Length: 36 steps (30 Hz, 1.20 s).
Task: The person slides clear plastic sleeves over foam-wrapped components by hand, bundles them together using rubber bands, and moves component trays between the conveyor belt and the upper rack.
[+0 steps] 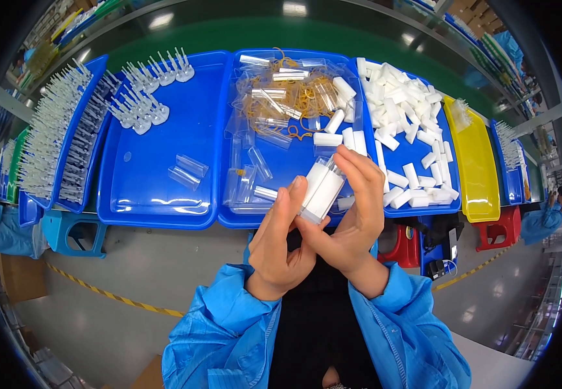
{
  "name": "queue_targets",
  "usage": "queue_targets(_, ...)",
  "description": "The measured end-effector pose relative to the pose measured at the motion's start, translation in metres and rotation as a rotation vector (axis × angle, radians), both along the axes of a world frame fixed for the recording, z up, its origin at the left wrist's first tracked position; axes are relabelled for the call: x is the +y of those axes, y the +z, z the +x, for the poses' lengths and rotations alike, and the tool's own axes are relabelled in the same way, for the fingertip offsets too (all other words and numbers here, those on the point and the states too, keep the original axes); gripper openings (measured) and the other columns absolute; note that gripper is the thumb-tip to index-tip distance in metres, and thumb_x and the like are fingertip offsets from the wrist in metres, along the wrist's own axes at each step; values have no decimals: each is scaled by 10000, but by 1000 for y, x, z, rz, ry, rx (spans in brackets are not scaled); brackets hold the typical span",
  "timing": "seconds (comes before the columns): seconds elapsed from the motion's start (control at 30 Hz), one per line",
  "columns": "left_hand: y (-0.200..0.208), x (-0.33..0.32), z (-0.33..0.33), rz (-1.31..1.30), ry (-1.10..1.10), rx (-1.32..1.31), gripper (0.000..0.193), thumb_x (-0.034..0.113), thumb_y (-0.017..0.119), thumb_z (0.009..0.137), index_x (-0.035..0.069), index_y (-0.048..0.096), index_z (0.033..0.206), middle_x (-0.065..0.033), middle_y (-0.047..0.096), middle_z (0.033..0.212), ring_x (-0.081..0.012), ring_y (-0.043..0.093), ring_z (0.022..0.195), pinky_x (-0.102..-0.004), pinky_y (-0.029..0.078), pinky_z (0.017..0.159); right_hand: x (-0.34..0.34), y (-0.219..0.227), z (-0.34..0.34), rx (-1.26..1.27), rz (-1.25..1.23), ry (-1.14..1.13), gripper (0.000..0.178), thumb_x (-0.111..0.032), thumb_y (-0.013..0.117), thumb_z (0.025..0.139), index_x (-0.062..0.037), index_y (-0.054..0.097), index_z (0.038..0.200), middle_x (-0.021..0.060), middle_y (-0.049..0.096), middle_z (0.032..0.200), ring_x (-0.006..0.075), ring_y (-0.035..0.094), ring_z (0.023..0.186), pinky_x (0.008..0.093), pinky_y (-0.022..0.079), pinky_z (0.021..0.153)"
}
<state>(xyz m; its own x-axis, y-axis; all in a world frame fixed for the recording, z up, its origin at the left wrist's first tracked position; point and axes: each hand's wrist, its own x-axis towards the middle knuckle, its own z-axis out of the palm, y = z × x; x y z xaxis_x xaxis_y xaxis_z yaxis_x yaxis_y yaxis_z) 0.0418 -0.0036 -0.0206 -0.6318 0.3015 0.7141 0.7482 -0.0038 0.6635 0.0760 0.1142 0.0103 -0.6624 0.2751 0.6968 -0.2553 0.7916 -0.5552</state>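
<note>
Between my two hands is a pair of transparent plastic sleeves with white blocks inside [323,188], held side by side and tilted over the near edge of the middle tray. My left hand [279,249] is closed against their lower left side. On the other side, my right hand [360,217] grips them, its fingers reaching up to the top end and its thumb at the bottom. The middle blue tray [281,218] lies just beyond, holding transparent sleeves [259,163], tan rubber bands [294,97] and several white blocks [327,139].
At right a blue tray [394,211] is heaped with white blocks [397,97], beside a yellow tray [478,162]. The left blue tray [158,155] carries white pronged pieces [139,117] and loose sleeves. More pronged pieces [54,142] fill far-left trays. Stools [73,233] stand below; other people work at both sides.
</note>
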Motion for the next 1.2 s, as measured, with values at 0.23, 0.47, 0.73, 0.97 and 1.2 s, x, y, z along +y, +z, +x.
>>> queue_targets(0.23, 12, -24, -22, 216, 143, -111, 685, -87, 710, 766, -106, 356, 1352, -296, 524, 1271, -362, 565, 1157, -371, 580, 817, -3, 8, -29, -34, -375, 379, 840, -278, 780, 719, 25, 373, 1389, 205, 388, 1419, 337, 378, 1319, 428, 270, 1107)
queue_targets(0.47, 31, -78, -54, 543, 44, -471, 321, -7, 532, 912, 19, 529, 1232, -260, 425, 1357, -391, 543, 1171, -390, 574, 875, -16, -5, -54, -236, 199, 333, 281, -50, 669, 749, -60, 640, 1029, 111, 605, 1051, 322, 551, 1008, 386, 434, 865)
queue_targets(0.73, 28, -71, -44, 538, -151, -576, 368, -69, 684, 792, -11, 595, 1144, -223, 417, 1349, -347, 541, 1172, -413, 560, 906, -2, 5, -43, -590, 263, 74, 285, -125, 794, 633, -63, 590, 822, 97, 566, 836, 296, 542, 820, 393, 454, 705)
queue_targets(0.97, 25, -46, -30, 455, -276, -620, 375, -85, 686, 791, -30, 597, 1152, -198, 444, 1303, -308, 547, 1163, -401, 516, 963, 36, 12, -16, -280, -347, 402, 278, -44, 763, 683, -36, 664, 943, 95, 608, 971, 219, 582, 936, 312, 447, 821)
queue_targets(1.2, 22, -13, -11, 360, -376, -667, 368, -93, 696, 779, -29, 622, 1134, -172, 462, 1297, -270, 547, 1165, -360, 506, 958, 36, 20, 17, -74, -677, 569, 273, -54, 745, 735, -22, 631, 981, 128, 616, 1098, 246, 557, 1056, 338, 414, 921)
